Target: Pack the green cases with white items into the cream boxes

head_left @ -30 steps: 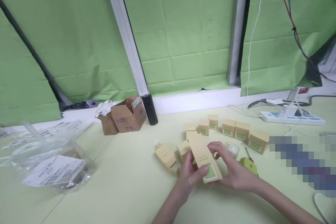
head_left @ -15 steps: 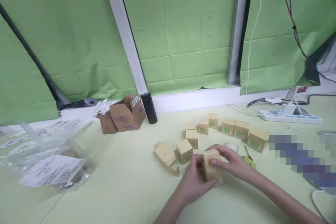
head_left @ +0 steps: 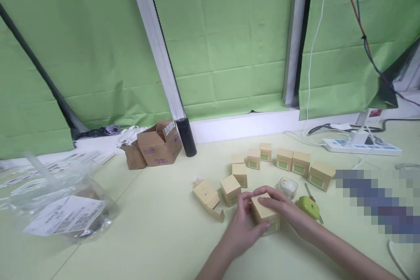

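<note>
Between my hands a small tan cardboard box [head_left: 266, 212] with a green label window stands on the table. My left hand [head_left: 241, 225] wraps its left side, the thumb at the lower front. My right hand [head_left: 285, 209] grips it from the back and right, the thumb lying on the flat top. Left of it are a closed tan box [head_left: 230, 190] and an unfolded tan box [head_left: 206, 194] with a flap sticking out. To the right of my hands lie a lime-green object [head_left: 308, 207], a thin tool with a red part [head_left: 309, 193], and a small clear container [head_left: 287, 187].
Several similar tan boxes [head_left: 292, 162] stand in an arc behind my hands. A black cylinder [head_left: 187, 138] and an open brown carton [head_left: 159, 146] are at the back. A plastic bag [head_left: 88, 210] lies left; a white power strip [head_left: 377, 146] with cables is at far right.
The held box's top flap, raised before, now lies flat under my right thumb. My right hand has shifted slightly down, and more of the lime-green object shows.
</note>
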`<state>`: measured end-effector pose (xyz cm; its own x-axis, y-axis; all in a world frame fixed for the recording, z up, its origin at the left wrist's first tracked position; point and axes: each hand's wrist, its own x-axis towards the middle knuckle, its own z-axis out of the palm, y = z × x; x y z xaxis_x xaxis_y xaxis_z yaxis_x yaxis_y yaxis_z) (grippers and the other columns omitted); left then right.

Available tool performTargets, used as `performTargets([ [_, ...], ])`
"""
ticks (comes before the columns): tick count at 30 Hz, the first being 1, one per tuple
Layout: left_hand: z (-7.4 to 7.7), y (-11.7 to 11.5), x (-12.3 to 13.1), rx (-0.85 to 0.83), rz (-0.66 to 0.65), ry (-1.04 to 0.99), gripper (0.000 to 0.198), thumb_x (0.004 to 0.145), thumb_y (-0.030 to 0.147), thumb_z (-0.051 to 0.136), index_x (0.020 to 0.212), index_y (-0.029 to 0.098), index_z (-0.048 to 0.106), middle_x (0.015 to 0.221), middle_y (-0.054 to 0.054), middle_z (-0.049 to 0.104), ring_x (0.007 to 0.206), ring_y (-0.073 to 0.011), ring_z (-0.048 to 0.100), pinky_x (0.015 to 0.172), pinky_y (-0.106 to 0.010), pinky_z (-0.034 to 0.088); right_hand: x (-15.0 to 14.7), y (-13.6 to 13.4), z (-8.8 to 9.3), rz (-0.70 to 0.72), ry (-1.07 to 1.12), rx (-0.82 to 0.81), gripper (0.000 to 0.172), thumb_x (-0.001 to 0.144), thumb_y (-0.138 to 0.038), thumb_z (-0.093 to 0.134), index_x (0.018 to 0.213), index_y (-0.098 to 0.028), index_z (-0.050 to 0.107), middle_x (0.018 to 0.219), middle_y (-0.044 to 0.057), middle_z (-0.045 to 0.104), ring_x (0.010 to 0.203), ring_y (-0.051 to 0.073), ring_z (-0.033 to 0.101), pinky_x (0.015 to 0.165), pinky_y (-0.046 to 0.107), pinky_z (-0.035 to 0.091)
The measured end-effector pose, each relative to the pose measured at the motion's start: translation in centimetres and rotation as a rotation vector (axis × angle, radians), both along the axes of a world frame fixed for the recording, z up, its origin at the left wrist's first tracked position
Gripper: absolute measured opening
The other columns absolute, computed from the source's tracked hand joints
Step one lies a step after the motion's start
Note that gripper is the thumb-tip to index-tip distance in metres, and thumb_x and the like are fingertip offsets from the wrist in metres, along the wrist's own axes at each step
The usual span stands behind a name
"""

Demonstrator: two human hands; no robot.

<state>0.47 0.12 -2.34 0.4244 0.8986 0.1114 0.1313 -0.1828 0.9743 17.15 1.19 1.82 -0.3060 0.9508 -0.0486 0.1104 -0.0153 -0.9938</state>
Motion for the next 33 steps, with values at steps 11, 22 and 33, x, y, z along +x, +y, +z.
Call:
performTargets([
  [11,2.7,2.7,3.4,0.638,0.337,0.858,0.031,0.08,0.028,0.054,0.109,0.018,0.052,0.11,-0.01,0.054,0.104,-0.0276,0.047,0.089,-0.044,0.04,6.0,4.6,1.9,-0.166,-0.745,0.481,0.031,0.086,-0.038,0.04,0.107,-0.022,0.057,0.116,0.009,0.058,0.102,0.025,0.056,0.083,0.039,0.044],
  [22,4.1,4.1,5.9,0.561,0.434,0.759,0.043,0.085,0.032,0.045,0.125,0.016,0.041,0.124,-0.012,0.049,0.114,-0.0261,0.042,0.095,-0.041,0.038,7.3,5.5,-0.2,-0.087,-0.806,0.379,0.04,0.071,-0.035,0.061,0.108,-0.022,0.057,0.107,0.01,0.063,0.09,0.027,0.061,0.075,0.037,0.048],
  [33,7.4,0.1,2.6,0.44,0.138,0.53,0.052,0.075,0.028,0.056,0.126,0.026,0.047,0.121,-0.009,0.051,0.115,-0.0307,0.039,0.096,-0.045,0.035,0.1,1.0,0.0,0.295,0.811,-0.393,0.034,0.085,-0.042,0.045,0.082,-0.013,0.062,0.083,0.007,0.068,0.071,0.014,0.063,0.066,0.022,0.046],
])
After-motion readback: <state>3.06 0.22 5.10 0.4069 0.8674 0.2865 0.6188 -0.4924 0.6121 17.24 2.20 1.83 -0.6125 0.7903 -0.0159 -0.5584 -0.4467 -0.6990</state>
